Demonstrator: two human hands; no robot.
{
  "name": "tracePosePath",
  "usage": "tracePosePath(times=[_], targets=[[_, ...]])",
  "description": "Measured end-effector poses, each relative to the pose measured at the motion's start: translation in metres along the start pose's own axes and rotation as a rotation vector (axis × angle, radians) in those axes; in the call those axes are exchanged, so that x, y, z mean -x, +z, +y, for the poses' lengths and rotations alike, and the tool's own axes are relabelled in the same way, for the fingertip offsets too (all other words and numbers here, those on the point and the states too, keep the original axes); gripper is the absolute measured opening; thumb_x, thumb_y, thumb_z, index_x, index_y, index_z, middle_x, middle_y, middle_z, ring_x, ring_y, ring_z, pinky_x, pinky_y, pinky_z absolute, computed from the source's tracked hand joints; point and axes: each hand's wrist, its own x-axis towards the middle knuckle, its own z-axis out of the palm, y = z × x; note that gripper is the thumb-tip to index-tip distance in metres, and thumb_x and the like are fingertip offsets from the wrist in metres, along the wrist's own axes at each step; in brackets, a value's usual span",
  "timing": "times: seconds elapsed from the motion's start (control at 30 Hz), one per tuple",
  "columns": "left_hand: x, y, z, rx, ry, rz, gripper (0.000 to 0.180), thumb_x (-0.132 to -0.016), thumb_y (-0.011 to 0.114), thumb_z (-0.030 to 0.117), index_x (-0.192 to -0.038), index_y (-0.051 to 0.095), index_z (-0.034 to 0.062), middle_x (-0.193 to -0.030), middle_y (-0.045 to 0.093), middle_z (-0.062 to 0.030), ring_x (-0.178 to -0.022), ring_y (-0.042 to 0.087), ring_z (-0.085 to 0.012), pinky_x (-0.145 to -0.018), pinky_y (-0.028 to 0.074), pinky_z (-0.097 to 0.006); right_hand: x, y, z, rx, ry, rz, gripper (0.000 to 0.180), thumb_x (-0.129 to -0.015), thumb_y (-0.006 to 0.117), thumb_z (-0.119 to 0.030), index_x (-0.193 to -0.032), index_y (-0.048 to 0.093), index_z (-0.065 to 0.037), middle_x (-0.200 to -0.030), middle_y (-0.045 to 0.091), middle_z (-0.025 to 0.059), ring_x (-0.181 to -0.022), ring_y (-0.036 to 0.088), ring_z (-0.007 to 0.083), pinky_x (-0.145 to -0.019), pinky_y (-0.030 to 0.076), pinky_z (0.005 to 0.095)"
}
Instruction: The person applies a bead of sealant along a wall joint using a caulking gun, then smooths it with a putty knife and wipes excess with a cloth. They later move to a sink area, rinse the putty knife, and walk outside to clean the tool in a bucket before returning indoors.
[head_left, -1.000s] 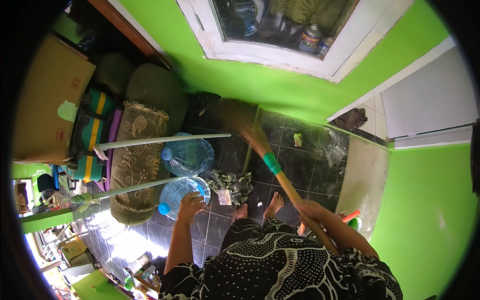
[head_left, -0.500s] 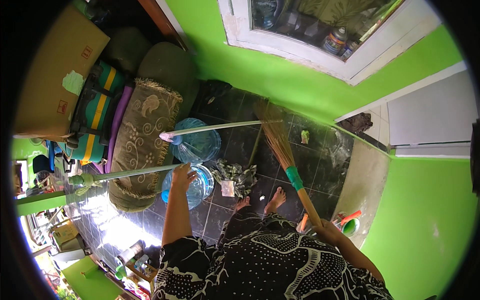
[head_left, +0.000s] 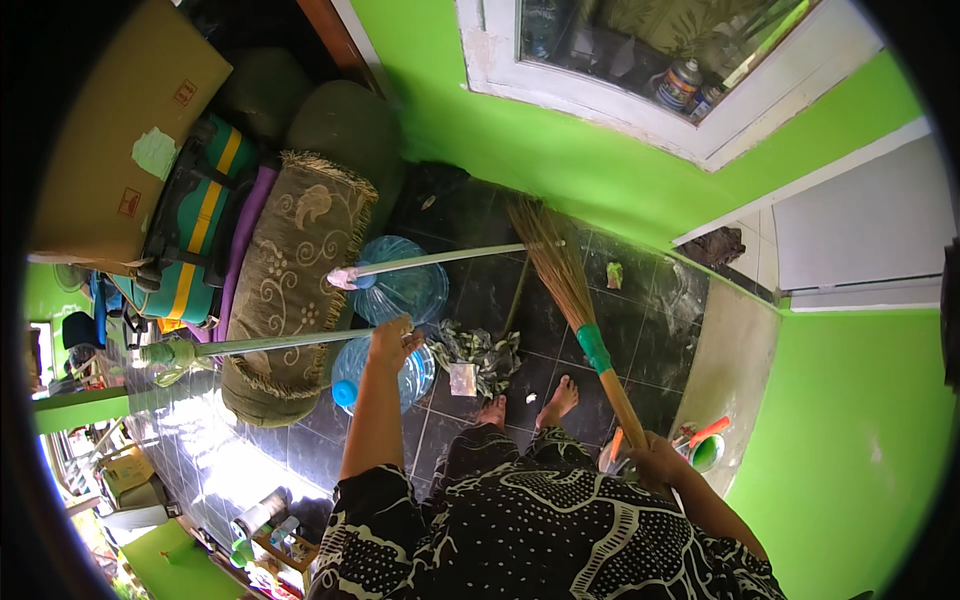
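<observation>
My right hand (head_left: pixel 657 462) is wrapped round the handle of a stick broom (head_left: pixel 558 270), whose bristles fan out over the dark tiles, bound by a green band. At the end of a pale pole (head_left: pixel 285 342) is my left hand (head_left: pixel 397 342), fingers curled around it; a green knotted bundle sits on the pole's far left end. Below that hand lies a clear blue water jug (head_left: pixel 410 382) with a blue cap. A second jug (head_left: pixel 405 285) is behind it. Another pole (head_left: pixel 450 255) with a pinkish end crosses over the second jug and meets the broom bristles.
A rolled brown patterned cushion (head_left: pixel 300 270), a green and yellow bag (head_left: pixel 205 210) and a cardboard box (head_left: pixel 120 130) stack up at left. Crumpled dark plastic (head_left: pixel 485 355) lies before my feet. A green-rimmed container (head_left: pixel 707 455) stands at right, below the green wall (head_left: pixel 840 420).
The view has shifted slightly. My left hand has moved a little to the right over the nearer jug. My right hand keeps its hold on the broom.
</observation>
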Motion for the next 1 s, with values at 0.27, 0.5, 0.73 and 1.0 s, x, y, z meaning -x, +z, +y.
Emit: tracePosePath(times=[0.27,0.5,0.73,1.0], targets=[[-0.103,0.035,0.030,0.331,0.031,0.192,0.053,-0.081,0.070,0.026,-0.123,0.043,0.0073,-0.116,0.040,-0.0189,-0.095,0.051,-0.0375,-0.082,0.049,-0.050,-0.017,0.008,-0.017,0.050,0.063,-0.027,0.030,-0.084,0.061,-0.016,-0.109,0.050,-0.004,-0.068,0.055,0.0060,-0.048,0.055,0.0149,-0.042,0.049,0.0298],[-0.146,0.010,-0.022,0.211,-0.093,0.273,0.065,-0.077,0.071,0.032,-0.131,0.042,0.0116,-0.130,0.037,-0.0201,-0.107,0.046,-0.0420,-0.093,0.038,-0.057,-0.042,0.003,-0.004,0.010,0.004,-0.107,0.041,-0.085,0.062,-0.015,-0.120,0.046,-0.001,-0.069,0.056,0.0057,-0.050,0.055,0.0134,-0.044,0.048,0.0281],[-0.139,0.018,-0.119,0.384,-0.241,0.220,0.065,-0.076,0.072,0.032,-0.132,0.043,0.0129,-0.131,0.040,-0.0130,-0.105,0.047,-0.0372,-0.087,0.040,-0.056,-0.055,0.007,-0.007,0.036,0.091,-0.117,0.042,-0.085,0.064,-0.014,-0.117,0.041,0.001,-0.066,0.054,0.0063,-0.048,0.055,0.0160,-0.042,0.048,0.0317],[-0.158,0.012,-0.113,0.699,-0.115,0.292,0.080,-0.071,0.074,0.031,-0.140,0.035,0.0219,-0.151,0.015,-0.0111,-0.129,0.026,-0.0438,-0.103,0.027,-0.056,-0.052,0.002,-0.012,0.018,0.180,-0.091,0.041,-0.084,0.063,-0.013,-0.115,0.038,-0.001,-0.063,0.052,0.0063,-0.046,0.054,0.0161,-0.040,0.048,0.0308]])
